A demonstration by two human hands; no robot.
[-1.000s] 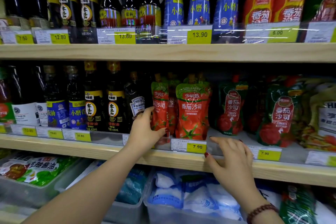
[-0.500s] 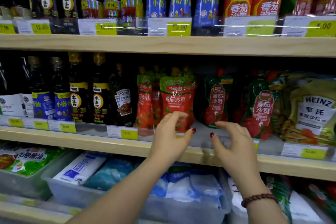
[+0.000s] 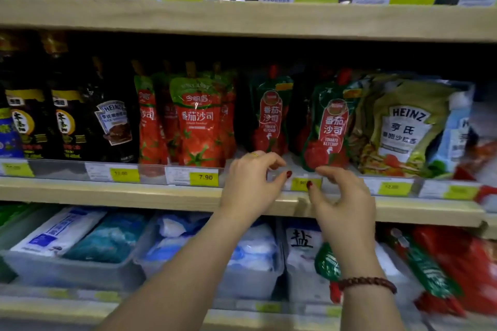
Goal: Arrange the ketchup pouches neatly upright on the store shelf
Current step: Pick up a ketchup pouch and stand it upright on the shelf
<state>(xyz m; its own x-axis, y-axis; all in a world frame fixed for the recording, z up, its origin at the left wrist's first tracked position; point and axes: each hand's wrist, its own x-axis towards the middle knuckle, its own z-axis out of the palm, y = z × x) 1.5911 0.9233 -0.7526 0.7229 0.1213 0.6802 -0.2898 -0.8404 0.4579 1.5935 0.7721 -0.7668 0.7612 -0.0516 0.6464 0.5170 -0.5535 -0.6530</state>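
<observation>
Ketchup pouches [image 3: 197, 121] stand on the middle shelf [image 3: 107, 193], at the centre of the frame. A red group is packed close together. To its right, apart from it, are two green ones. The left green pouch [image 3: 270, 115] sits further back and nearly upright. The right green pouch [image 3: 326, 126] tilts, with its base close to the clear price rail [image 3: 204, 177].

Both hands hover at the shelf edge, just below the gap between the green pouches. The left hand [image 3: 250, 185] has its fingers loosely curled and thumb apart, with nothing in them. The right hand [image 3: 341, 204] is the same: narrow, relaxed and empty. Whether the left fingertips brush the base of the left green pouch I cannot tell.

The likely next step is straightening the tilted green pouch, and this is where trouble lies. These pouches look soft and bottom-heavy, so a pinch high up would probably fold the body rather than right it. The Heinz dressing pouch [image 3: 403, 129] presses close on its right side, and a sideways pull may bring that one slumping into the freed space. Dragging the base forward could tip the pouch over the low rail towards the salt bags [image 3: 301, 239] in the bins below. A careless left elbow or wrist could also topple the red group into the dark bottles [image 3: 67, 121] at centre left.
</observation>
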